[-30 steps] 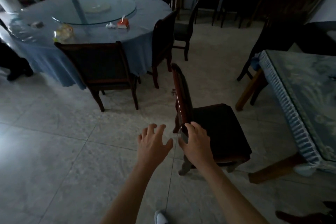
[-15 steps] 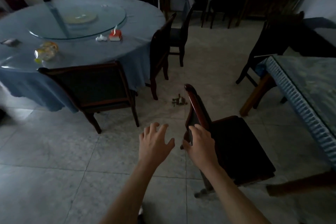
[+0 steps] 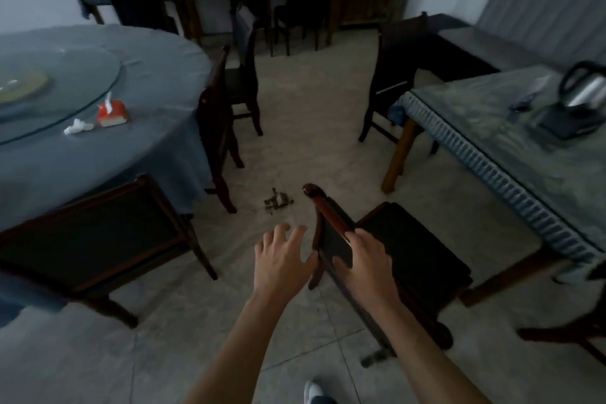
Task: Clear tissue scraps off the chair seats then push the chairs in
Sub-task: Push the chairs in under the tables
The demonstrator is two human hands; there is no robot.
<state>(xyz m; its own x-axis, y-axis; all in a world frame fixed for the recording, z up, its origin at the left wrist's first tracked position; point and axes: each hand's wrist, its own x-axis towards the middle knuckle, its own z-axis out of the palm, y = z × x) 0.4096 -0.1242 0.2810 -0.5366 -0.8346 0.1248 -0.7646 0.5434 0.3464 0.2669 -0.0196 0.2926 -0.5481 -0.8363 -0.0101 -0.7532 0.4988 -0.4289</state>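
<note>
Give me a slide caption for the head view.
Right hand grips chair backrest beside rectangular table; left hand open.

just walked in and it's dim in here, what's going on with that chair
A person's right hand grips the backrest of a dark wooden chair standing out on the floor near the rectangular table. The left hand hovers open beside it, holding nothing. No scraps show on its seat. It isn't pushed in yet.

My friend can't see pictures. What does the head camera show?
The right hand holds the back of a dark chair pulled out from a table; the left hand hovers open beside it. A round table stands left.
</note>
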